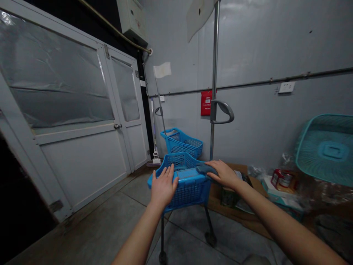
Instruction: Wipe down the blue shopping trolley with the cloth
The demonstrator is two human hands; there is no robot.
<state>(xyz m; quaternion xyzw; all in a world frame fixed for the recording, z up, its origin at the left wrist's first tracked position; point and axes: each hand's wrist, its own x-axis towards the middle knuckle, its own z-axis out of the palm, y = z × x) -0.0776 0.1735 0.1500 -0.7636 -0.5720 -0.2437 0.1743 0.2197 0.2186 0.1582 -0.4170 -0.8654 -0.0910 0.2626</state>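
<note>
A blue plastic shopping cart (190, 191) on black wheeled legs stands right in front of me. My left hand (163, 187) lies on the near left part of its rim, palm down, fingers stretched out. On the right end of the same rim, my right hand (223, 173) presses a dark grey-blue cloth (205, 168) against the plastic, fingers over it. A metal pole (216, 55) with a grey loop handle (224, 112) and a white flag (200, 16) rises at the cart's right side.
Behind stands a second blue cart (184, 143) with its own flag (162, 69). A mop (156, 154) leans by the white double door (82, 154). To the right are a teal basket (303, 147), flattened cardboard (241, 217) and red cans (284, 179). A red pouch (205, 103) hangs on the wall.
</note>
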